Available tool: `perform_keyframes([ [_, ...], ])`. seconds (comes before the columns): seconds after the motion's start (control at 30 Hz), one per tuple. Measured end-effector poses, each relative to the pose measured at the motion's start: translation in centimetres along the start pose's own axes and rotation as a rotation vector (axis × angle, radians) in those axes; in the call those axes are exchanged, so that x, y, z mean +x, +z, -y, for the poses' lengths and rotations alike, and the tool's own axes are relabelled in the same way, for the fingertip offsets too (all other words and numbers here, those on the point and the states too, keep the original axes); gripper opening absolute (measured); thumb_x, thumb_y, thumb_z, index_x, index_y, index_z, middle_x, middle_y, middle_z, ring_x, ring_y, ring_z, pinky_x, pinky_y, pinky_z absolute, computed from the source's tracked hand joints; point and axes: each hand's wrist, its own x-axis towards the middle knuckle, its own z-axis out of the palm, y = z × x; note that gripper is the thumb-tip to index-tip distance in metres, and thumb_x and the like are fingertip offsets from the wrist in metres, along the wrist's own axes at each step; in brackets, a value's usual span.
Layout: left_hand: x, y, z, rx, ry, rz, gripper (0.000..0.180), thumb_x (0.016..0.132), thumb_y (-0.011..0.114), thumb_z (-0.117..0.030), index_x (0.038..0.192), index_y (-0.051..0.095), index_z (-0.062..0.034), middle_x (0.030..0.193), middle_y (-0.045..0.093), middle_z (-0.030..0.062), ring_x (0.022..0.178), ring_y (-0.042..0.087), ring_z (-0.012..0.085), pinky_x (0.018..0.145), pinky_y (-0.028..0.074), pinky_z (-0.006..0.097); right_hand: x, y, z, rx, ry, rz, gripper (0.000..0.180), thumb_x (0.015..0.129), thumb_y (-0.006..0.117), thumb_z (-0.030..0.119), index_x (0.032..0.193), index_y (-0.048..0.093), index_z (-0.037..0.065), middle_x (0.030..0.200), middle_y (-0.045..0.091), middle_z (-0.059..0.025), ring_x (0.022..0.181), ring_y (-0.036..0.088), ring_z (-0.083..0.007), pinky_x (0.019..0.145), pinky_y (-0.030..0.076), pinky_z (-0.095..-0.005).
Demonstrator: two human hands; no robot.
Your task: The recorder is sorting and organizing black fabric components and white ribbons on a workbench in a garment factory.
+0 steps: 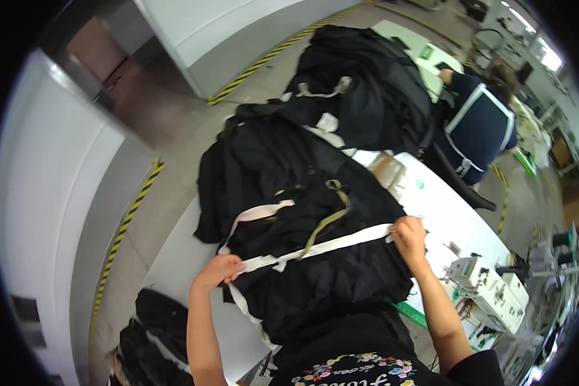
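Note:
A white fabric strip (347, 242) stretches across a pile of black garments (264, 161) in front of me. My left hand (219, 270) pinches the strip near its left end. At the other end, my right hand (408, 238) grips it with closed fingers. More of the white strip hangs below my left hand over the table's edge. Just above the stretched part, an olive-green strip (328, 222) lies on the black cloth, its lower end meeting the white one. A pale pink strip (257, 212) curls over the garments near my left hand.
A white table (450, 206) carries the pile, with a sewing machine (486, 286) at its right. Farther back lies another black heap (367, 83). A co-worker in dark clothing (479, 125) sits beyond, right. Black cloth (164, 315) lies low at the left; striped floor tape (125, 225) runs there.

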Motion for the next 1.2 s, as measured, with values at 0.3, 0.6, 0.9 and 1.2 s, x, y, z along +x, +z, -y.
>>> perform_keyframes([
  [0.3, -5.9, -4.2, 4.1, -0.1, -0.093, -0.047, 0.02, 0.09, 0.068, -0.026, 0.082, 0.062, -0.0088, 0.064, 0.055, -0.0044, 0.053, 0.044, 0.0032, 0.049, 0.032, 0.019, -0.7, 1.4, -1.2, -0.025, 0.064, 0.073, 0.013, 0.069, 0.069, 0.002, 0.077, 0.06, 0.008, 0.08, 0.058, -0.0068, 0.079, 0.058, -0.027, 0.074, 0.042, -0.0372],
  [0.6, -10.1, -5.4, 7.6, -0.224, -0.029, -0.189, 0.025, 0.089, 0.07, -0.032, 0.088, 0.065, -0.0071, 0.071, 0.059, -0.0025, 0.056, 0.042, 0.0041, 0.051, 0.031, 0.02, 0.7, 3.2, -1.4, -0.017, 0.047, 0.184, 0.014, 0.071, 0.066, -0.003, 0.075, 0.055, 0.005, 0.075, 0.053, -0.0079, 0.074, 0.054, -0.0266, 0.072, 0.04, -0.035],
  [0.9, -10.4, -4.3, 7.2, -0.272, 0.037, -0.286, 0.019, 0.09, 0.069, -0.027, 0.09, 0.065, -0.0079, 0.072, 0.058, -0.0041, 0.06, 0.048, 0.0025, 0.049, 0.029, 0.017, 2.1, 4.2, -0.3, -0.112, 0.051, 0.329, 0.017, 0.069, 0.065, -0.005, 0.075, 0.054, 0.006, 0.074, 0.053, -0.01, 0.073, 0.054, -0.0297, 0.069, 0.041, -0.0373],
  [1.2, -11.6, -3.5, 5.7, -0.216, 0.038, -0.299, 0.022, 0.089, 0.07, -0.029, 0.088, 0.067, -0.0074, 0.07, 0.059, -0.0021, 0.054, 0.042, 0.003, 0.049, 0.03, 0.019, 3.9, 1.0, 2.8, -0.214, 0.054, 0.727, 0.038, 0.061, 0.081, 0.01, 0.094, 0.062, 0.01, 0.091, 0.059, -0.011, 0.09, 0.06, -0.0332, 0.077, 0.047, -0.0422],
])
